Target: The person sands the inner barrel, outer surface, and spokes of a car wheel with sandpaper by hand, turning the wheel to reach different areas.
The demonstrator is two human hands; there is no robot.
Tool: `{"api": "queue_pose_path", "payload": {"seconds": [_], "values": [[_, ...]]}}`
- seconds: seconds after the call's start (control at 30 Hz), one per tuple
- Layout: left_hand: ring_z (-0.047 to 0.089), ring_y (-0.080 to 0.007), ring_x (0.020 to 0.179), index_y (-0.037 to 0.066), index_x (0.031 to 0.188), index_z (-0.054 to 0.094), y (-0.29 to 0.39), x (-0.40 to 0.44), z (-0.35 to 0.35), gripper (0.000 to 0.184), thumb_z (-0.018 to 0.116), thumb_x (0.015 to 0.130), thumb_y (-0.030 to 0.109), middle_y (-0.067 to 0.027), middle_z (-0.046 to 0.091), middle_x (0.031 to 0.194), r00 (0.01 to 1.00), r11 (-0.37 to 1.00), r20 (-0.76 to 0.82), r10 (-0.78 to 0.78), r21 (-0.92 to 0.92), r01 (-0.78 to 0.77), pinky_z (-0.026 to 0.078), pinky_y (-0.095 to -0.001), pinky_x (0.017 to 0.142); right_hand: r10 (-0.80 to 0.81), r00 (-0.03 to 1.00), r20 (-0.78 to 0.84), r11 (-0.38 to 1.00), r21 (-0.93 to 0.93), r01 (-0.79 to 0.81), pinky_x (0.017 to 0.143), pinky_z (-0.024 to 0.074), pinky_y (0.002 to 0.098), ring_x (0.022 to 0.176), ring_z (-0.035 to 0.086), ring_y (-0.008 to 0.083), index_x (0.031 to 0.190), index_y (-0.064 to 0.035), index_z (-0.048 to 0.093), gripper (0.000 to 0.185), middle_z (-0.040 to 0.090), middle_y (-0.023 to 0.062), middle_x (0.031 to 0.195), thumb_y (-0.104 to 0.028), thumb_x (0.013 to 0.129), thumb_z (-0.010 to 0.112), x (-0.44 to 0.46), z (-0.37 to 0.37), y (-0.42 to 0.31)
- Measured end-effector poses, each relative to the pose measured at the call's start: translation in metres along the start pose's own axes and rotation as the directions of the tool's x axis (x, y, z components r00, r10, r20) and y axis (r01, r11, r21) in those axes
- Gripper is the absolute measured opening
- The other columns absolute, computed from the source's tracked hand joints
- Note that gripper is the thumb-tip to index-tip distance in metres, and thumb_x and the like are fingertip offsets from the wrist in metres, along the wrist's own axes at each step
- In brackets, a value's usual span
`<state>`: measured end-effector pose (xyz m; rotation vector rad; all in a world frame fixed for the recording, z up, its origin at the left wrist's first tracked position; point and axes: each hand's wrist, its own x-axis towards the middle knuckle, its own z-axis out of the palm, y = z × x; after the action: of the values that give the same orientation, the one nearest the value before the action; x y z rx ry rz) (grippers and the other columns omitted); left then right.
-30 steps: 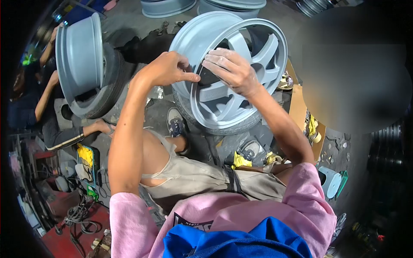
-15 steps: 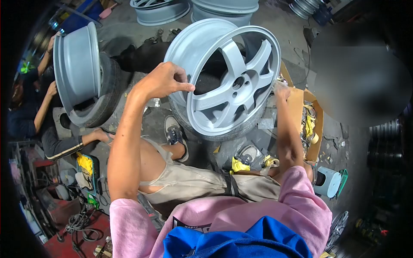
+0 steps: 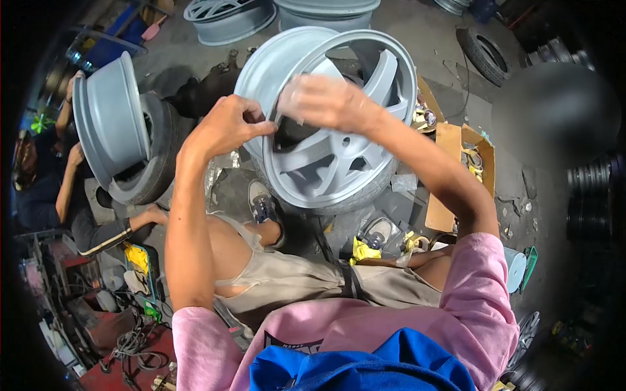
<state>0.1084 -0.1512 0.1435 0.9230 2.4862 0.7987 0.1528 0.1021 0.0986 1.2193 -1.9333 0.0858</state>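
A light grey spoked wheel rim (image 3: 345,146) leans tilted on a black tire (image 3: 365,201) in front of me. My left hand (image 3: 231,124) grips the rim's left edge, thumb laid along the lip and fingers curled behind it. Over the upper left of the rim is my right hand (image 3: 326,103), palm down with its fingers bent together at the lip. Motion blurs those fingers, and whatever lies under them is hidden.
At the left, a co-worker's hands (image 3: 76,155) hold another grey rim (image 3: 111,117) over a tire. More rims (image 3: 231,23) stand at the top. An open cardboard box (image 3: 450,153) sits right of my rim. A loose tire (image 3: 486,55) lies upper right.
My right hand has swung from the rim's right edge back to its upper left edge. My left hand still holds the left edge. The whole view has shifted slightly.
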Motion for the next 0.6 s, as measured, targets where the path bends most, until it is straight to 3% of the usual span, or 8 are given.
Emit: {"api": "queue_pose_path", "payload": {"seconds": [0.1, 0.17, 0.23, 0.3, 0.37, 0.43, 0.53, 0.6], "values": [[0.05, -0.0175, 0.057, -0.006, 0.079, 0.07, 0.003, 0.0, -0.001, 0.034, 0.083, 0.085, 0.026, -0.0116, 0.056, 0.059, 1.0, 1.0, -0.014, -0.024, -0.007, 0.024, 0.045, -0.0367, 0.057, 0.354, 0.932, -0.079, 0.935, 0.002, -0.355, 0.086, 0.0595, 0.0397, 0.099, 0.07, 0.0275, 0.11, -0.0128, 0.076, 0.036, 0.073, 0.0064, 0.105, -0.004, 0.076, 0.067, -0.035, -0.016, 0.049], [0.052, -0.0177, 0.057, -0.006, 0.08, 0.069, -0.005, 0.003, -0.004, 0.035, 0.08, 0.088, 0.027, -0.0108, 0.056, 0.059, 0.997, 1.0, -0.072, -0.013, 0.004, 0.013, 0.047, -0.0359, 0.06, 0.661, 0.698, -0.276, 0.733, 0.036, -0.68, 0.083, 0.0581, 0.0404, 0.089, 0.071, 0.0313, 0.105, -0.0144, 0.08, 0.03, 0.075, 0.0118, 0.096, -0.004, 0.08, 0.066, -0.085, -0.01, 0.088], [0.053, -0.0178, 0.057, -0.006, 0.081, 0.069, -0.017, 0.008, -0.006, 0.036, 0.079, 0.089, 0.028, -0.011, 0.057, 0.06, 0.989, 0.999, -0.142, -0.035, 0.013, 0.037, 0.048, -0.0357, 0.061, 0.906, 0.293, -0.305, 0.313, 0.017, -0.95, 0.08, 0.0572, 0.04, 0.085, 0.072, 0.0344, 0.101, -0.0134, 0.081, 0.021, 0.075, 0.0139, 0.092, -0.01, 0.085, 0.069, -0.145, -0.009, 0.094], [0.061, -0.0185, 0.059, -0.004, 0.084, 0.069, -0.045, 0.022, -0.007, 0.035, 0.075, 0.093, 0.029, -0.012, 0.063, 0.062, 0.968, 0.999, -0.249, -0.043, 0.013, 0.048, 0.05, -0.0355, 0.063, 0.9, 0.234, -0.367, 0.206, -0.115, -0.972, 0.081, 0.0566, 0.0419, 0.084, 0.073, 0.0358, 0.1, -0.0144, 0.082, 0.018, 0.075, 0.0145, 0.087, -0.018, 0.085, 0.072, -0.227, 0.004, 0.079], [0.064, -0.0187, 0.059, -0.003, 0.085, 0.069, -0.076, 0.038, -0.01, 0.035, 0.074, 0.094, 0.029, -0.0117, 0.064, 0.062, 0.958, 0.999, -0.285, -0.024, 0.031, 0.034, 0.051, -0.0353, 0.062, 0.952, -0.111, -0.284, -0.18, -0.23, -0.956, 0.083, 0.0561, 0.0439, 0.089, 0.074, 0.0348, 0.102, -0.0156, 0.082, 0.021, 0.076, 0.0147, 0.091, -0.02, 0.084, 0.074, -0.277, 0.02, 0.038], [0.067, -0.0181, 0.059, -0.002, 0.085, 0.069, -0.099, 0.052, -0.015, 0.033, 0.072, 0.096, 0.03, -0.0104, 0.066, 0.062, 0.951, 0.999, -0.309, -0.005, 0.034, 0.017, 0.051, -0.0346, 0.061, 0.938, -0.254, -0.237, -0.283, -0.1, -0.954, 0.087, 0.0557, 0.0429, 0.092, 0.075, 0.0321, 0.104, -0.0145, 0.082, 0.024, 0.078, 0.0161, 0.099, -0.02, 0.082, 0.075, -0.274, 0.016, -0.028], [0.066, -0.0143, 0.058, 0.0, 0.085, 0.069, -0.104, 0.057, -0.018, 0.033, 0.071, 0.098, 0.03, -0.0075, 0.066, 0.062, 0.958, 0.998, -0.28, -0.058, -0.047, 0.046, 0.051, -0.0319, 0.059, 0.886, -0.378, -0.267, -0.396, -0.015, -0.918, 0.077, 0.0572, 0.0404, 0.075, 0.073, 0.0262, 0.098, -0.008, 0.082, 0.02, 0.078, 0.0153, 0.085, -0.021, 0.085, 0.076, -0.266, 0.024, -0.12], [0.064, -0.0121, 0.059, 0.0, 0.084, 0.069, -0.102, 0.053, -0.017, 0.033, 0.071, 0.098, 0.03, -0.0061, 0.065, 0.062, 0.969, 0.997, -0.245, -0.006, -0.074, -0.013, 0.051, -0.0297, 0.058, 0.778, -0.628, 0.012, -0.613, 0.23, -0.756, 0.066, 0.0541, 0.0335, 0.068, 0.068, 0.0182, 0.097, -0.0078, 0.083, 0.015, 0.079, 0.0086, 0.084, -0.015, 0.084, 0.079, -0.237, 0.028, -0.177]]}}
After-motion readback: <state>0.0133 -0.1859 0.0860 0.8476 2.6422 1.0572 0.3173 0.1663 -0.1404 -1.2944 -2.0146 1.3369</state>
